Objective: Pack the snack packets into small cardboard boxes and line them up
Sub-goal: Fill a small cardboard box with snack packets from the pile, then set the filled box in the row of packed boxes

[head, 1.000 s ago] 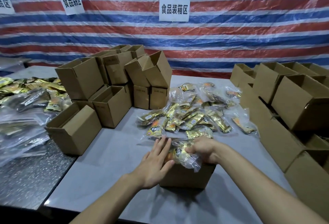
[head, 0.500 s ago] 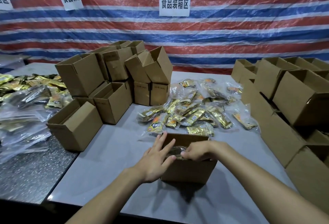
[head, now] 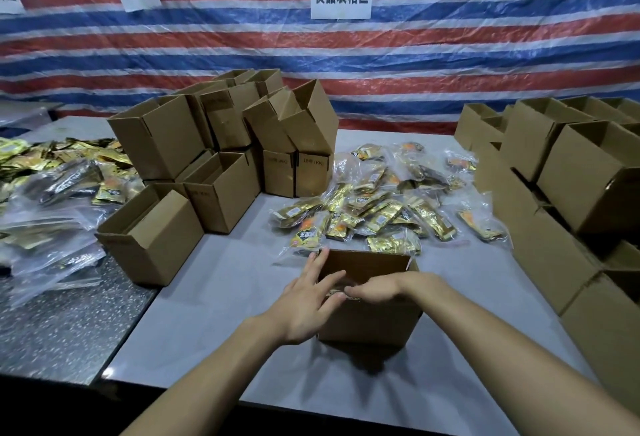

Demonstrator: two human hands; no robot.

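A small open cardboard box stands on the grey table right in front of me. My left hand lies with spread fingers against the box's left wall and rim. My right hand reaches over the near rim into the box, fingers curled down on a clear bag of snack packets, of which only a sliver shows. Beyond the box lies a loose pile of gold and orange snack packets in clear bags.
Several empty open boxes are heaped at the back left. More open boxes stand in rows along the right side. Another heap of bagged packets covers the speckled table on the left. A striped tarp hangs behind.
My right hand has lowered the bag of packets from above the box down into it. My left hand has stayed against the box's left side.
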